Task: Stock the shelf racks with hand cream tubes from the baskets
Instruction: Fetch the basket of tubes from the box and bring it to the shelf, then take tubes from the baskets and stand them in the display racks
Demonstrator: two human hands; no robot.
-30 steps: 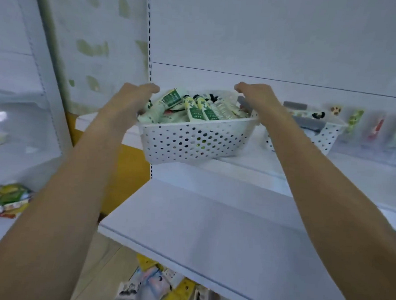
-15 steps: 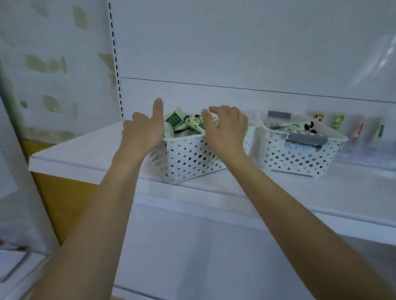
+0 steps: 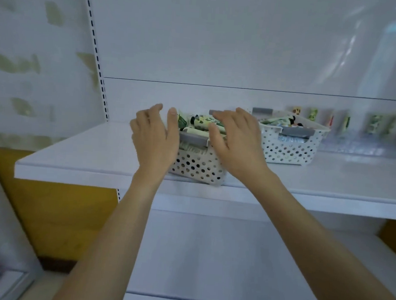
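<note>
The white back panel (image 3: pixel 222 40) fills most of what I see, smooth and faintly glossy, with a slotted upright strip (image 3: pixel 98 58) running down its left edge. Below it, the upper shelf (image 3: pixel 76 156) is a flat white board with a squared front lip, and the lower shelf (image 3: pixel 209 255) juts out beneath my forearms. A yellow panel (image 3: pixel 49 212) shows under the upper shelf on the left.

Two white plastic baskets sit on the upper shelf, their walls punched with round holes. The near basket (image 3: pixel 198 168) stands at the front edge, between my hands. The far basket (image 3: pixel 289 150) sits just to its right and further back. Along the right rear, a clear rack (image 3: pixel 355 146) holds a row of upright tubes (image 3: pixel 377 125), too blurred to read.

My left hand (image 3: pixel 155 138) is against the near basket's left end, fingers straight and thumb up, clasping nothing. My right hand (image 3: pixel 237 143) lies over its right side, fingers spread and relaxed, also unclenched. I cannot tell how firmly either palm presses.

The hand cream tubes (image 3: pixel 201 124) are heaped loosely in the near basket, white and green with leafy prints. More tubes (image 3: pixel 278 120) lie in the far basket. Each basket carries a grey handle grip (image 3: pixel 194 138) on its rim.
</note>
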